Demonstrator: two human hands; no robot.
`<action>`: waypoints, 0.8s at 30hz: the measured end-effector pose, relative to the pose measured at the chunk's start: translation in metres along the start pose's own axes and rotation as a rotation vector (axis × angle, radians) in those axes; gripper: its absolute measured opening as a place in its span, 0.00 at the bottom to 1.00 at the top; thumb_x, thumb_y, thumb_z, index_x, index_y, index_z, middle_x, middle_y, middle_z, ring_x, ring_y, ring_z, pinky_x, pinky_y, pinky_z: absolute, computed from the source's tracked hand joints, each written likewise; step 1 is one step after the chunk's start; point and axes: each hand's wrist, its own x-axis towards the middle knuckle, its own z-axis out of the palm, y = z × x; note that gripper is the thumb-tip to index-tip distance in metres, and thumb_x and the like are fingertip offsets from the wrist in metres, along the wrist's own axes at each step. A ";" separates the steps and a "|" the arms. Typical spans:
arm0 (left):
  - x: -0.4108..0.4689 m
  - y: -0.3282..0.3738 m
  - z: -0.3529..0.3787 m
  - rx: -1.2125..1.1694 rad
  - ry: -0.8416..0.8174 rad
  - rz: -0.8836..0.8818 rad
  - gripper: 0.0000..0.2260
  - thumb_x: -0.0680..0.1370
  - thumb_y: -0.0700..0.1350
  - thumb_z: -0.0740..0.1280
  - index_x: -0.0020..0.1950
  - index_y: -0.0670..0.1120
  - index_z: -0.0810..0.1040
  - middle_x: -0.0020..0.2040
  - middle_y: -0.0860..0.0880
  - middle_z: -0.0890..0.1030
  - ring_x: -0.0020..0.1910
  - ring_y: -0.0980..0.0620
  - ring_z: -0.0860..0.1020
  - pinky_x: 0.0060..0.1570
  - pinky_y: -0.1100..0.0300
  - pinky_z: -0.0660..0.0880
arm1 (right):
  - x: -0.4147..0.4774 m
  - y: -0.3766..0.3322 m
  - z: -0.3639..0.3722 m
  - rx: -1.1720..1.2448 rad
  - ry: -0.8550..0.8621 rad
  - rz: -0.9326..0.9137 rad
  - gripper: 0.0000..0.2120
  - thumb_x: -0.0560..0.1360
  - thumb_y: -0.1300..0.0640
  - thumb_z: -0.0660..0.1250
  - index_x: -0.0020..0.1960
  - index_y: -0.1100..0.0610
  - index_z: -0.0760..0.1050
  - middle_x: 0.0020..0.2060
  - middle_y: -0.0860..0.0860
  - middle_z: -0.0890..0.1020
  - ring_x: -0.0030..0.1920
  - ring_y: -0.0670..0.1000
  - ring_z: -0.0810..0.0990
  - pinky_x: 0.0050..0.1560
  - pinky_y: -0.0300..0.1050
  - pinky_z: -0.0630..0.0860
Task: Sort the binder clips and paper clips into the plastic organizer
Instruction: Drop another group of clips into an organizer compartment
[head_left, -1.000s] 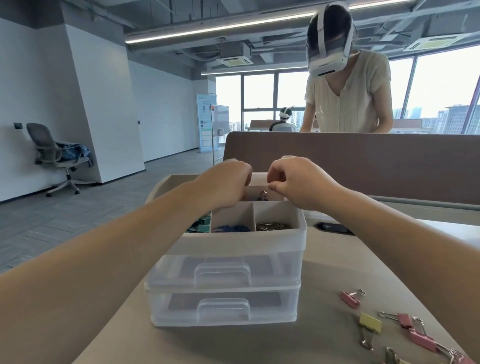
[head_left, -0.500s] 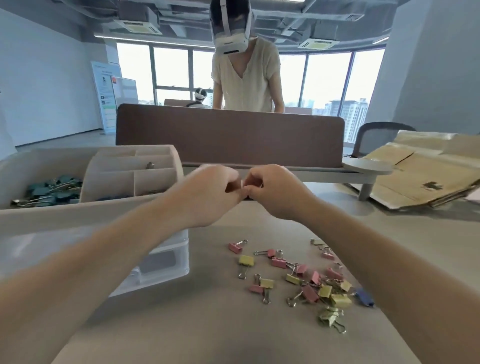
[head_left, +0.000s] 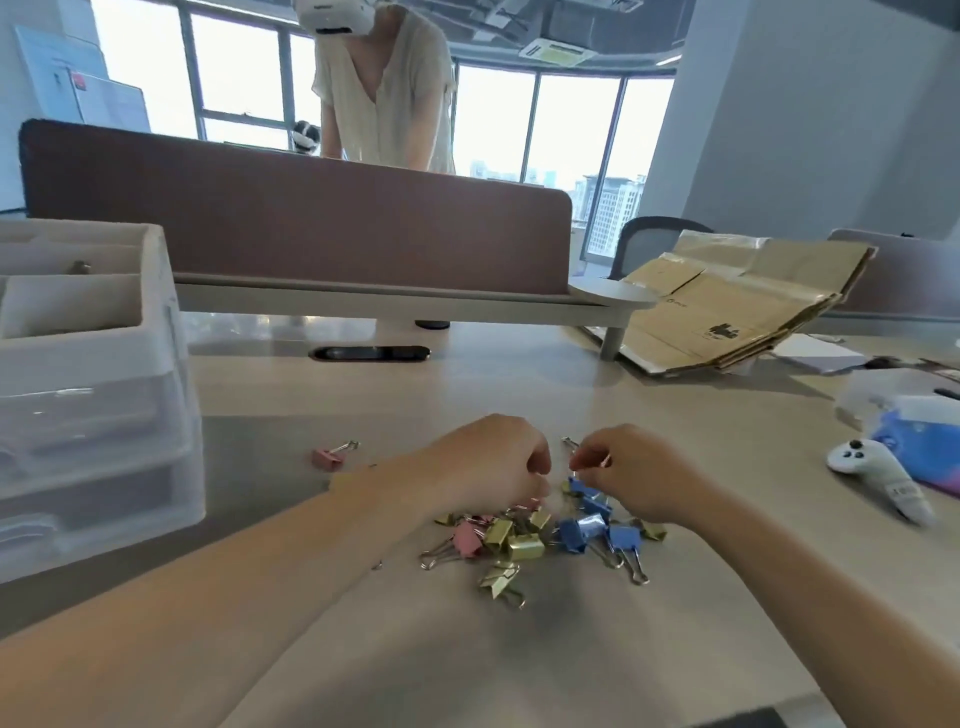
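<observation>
here both hands sit low over a heap of binder clips (head_left: 540, 530) on the table (head_left: 467, 384), a little apart from each other. the left hand (head_left: 488, 462) is curled with its fingertips down in the pink and yellow clips; whether it grips one i cannot tell. the right hand (head_left: 631, 475) pinches the wire handle of a blue binder clip (head_left: 582, 488) at the heap's far edge. a single pink clip (head_left: 330, 457) lies apart to the left. the plastic organizer (head_left: 93, 384) stands at the left edge of the table, well apart from the heap. flattened cardboard (head_left: 727, 301) and a white controller (head_left: 872, 473) lie to the right.
</observation>
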 end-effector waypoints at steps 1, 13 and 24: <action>0.007 0.006 0.008 0.012 -0.023 0.016 0.13 0.77 0.52 0.68 0.59 0.48 0.78 0.55 0.51 0.79 0.49 0.53 0.76 0.47 0.59 0.73 | -0.003 0.009 0.001 -0.009 -0.026 0.016 0.07 0.77 0.58 0.67 0.54 0.53 0.81 0.48 0.47 0.80 0.43 0.44 0.76 0.35 0.30 0.66; 0.042 0.022 0.061 0.251 -0.136 0.066 0.18 0.71 0.57 0.72 0.52 0.46 0.78 0.49 0.46 0.81 0.49 0.46 0.78 0.41 0.57 0.71 | -0.012 0.041 0.037 -0.063 -0.103 -0.104 0.06 0.73 0.62 0.64 0.47 0.58 0.79 0.36 0.45 0.72 0.39 0.53 0.73 0.33 0.31 0.67; 0.042 0.010 0.044 -0.164 0.090 -0.010 0.10 0.73 0.53 0.72 0.46 0.49 0.76 0.41 0.52 0.79 0.40 0.52 0.77 0.38 0.58 0.71 | -0.004 0.055 0.029 0.160 0.195 0.009 0.09 0.71 0.55 0.72 0.49 0.56 0.76 0.43 0.51 0.79 0.43 0.53 0.77 0.42 0.48 0.74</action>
